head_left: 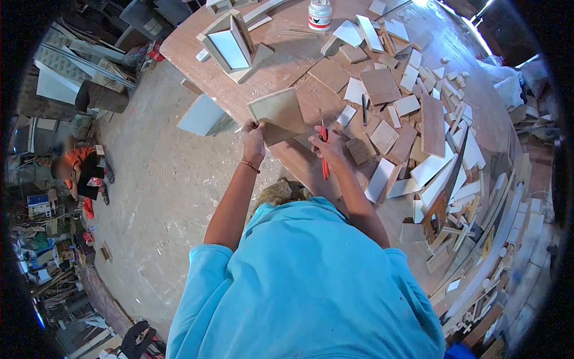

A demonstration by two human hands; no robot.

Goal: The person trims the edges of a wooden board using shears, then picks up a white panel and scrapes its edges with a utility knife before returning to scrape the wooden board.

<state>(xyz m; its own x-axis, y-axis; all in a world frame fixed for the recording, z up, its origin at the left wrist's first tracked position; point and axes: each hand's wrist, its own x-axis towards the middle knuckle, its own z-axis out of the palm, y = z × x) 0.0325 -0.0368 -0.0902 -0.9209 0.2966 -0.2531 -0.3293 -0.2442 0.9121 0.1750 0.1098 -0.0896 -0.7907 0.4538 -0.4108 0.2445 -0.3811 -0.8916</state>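
Note:
My left hand (253,143) is closed on the lower left corner of a thin square wooden panel (278,113), which has a raised strip along its upper edge. The panel is held tilted above the table's near edge. My right hand (327,146) is wrapped round a slim red tool (325,170) with a narrow pointed tip; its exact kind is not clear. The right hand is just right of the panel, apart from it. Nearest to that hand on the table are a small white-faced block (346,115) and a dark pen-like stick (364,110).
The wooden table (275,66) bears a large heap of wood offcuts (381,87) on the right. A small wooden frame assembly (230,48) stands at its far left, and a white jar (320,15) at the back. A seated person (81,170) is far left.

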